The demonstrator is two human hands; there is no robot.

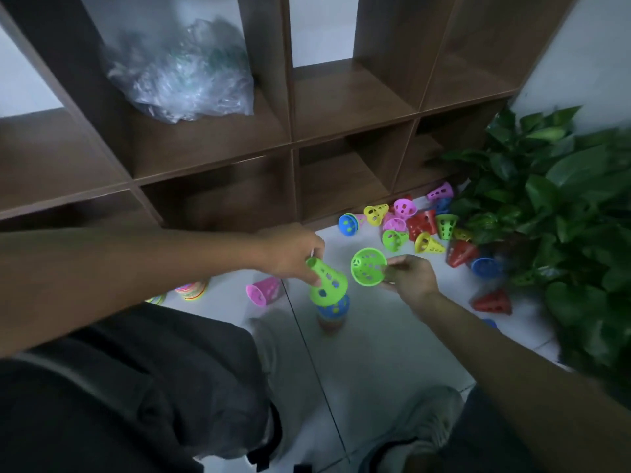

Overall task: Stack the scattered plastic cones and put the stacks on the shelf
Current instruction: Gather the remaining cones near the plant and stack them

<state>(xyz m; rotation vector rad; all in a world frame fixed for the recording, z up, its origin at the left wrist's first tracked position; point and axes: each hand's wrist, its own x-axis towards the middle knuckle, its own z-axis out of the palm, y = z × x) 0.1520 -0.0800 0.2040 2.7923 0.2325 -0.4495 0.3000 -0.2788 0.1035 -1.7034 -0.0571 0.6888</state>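
Person crouched on pale tiled floor [341, 370] before brown cubby shelf [290, 97]. Left hand [290, 254] pinches narrow top of cone stack [327, 291], green cone uppermost, base on floor. Right hand [408, 273] pinches rim of loose green cone [368, 266] just beside stack. Scattered cones [420, 227] lie near leafy plant [553, 199].
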